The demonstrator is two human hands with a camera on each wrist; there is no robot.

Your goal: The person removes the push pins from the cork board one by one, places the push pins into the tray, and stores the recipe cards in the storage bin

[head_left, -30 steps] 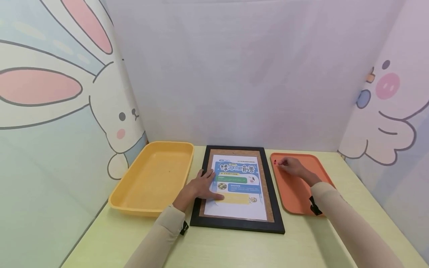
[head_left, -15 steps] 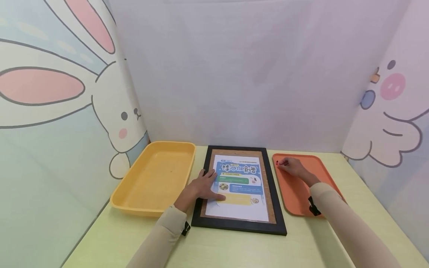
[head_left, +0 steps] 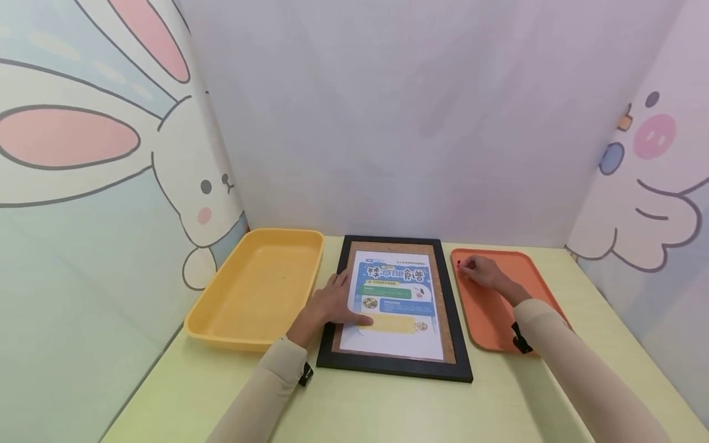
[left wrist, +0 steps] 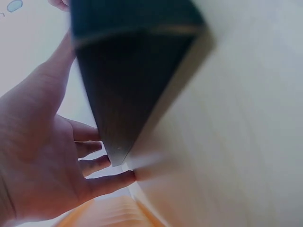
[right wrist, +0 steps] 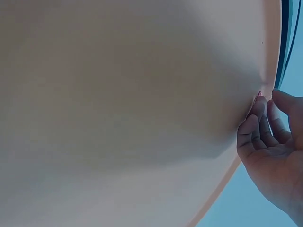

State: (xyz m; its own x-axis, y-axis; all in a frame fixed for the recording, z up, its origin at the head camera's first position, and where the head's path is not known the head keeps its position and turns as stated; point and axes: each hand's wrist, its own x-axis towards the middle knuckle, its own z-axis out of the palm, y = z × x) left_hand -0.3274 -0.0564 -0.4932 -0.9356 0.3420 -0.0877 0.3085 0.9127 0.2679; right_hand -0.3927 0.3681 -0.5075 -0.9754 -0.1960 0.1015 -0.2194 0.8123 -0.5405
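A cork board in a black frame [head_left: 393, 370] lies on the table, bearing a printed sheet [head_left: 393, 349] with Chinese lettering. Across its left side rests my left hand [head_left: 331, 305], thumb on the sheet and straight fingers along the frame's left edge. My right hand [head_left: 485, 272] is low over the orange tray [head_left: 490, 323], near its far left corner, fingers bent. A tiny red object [head_left: 458, 263] shows at these fingertips; in the right wrist view a red bit [right wrist: 259, 94] is beside them. I cannot tell whether they pinch it.
A deep yellow tray [head_left: 263, 289] stands left of the board. Behind everything hangs a pale cloth wall [head_left: 399, 123], with cartoon-printed walls on both sides. Pale yellow tabletop [head_left: 365, 409] shows in front of the board.
My right fingertips now cover more of the red objects at the tray's left edge, leaving a smaller red bit visible. The left hand stays on the board, its fingers a little shifted toward the frame edge.
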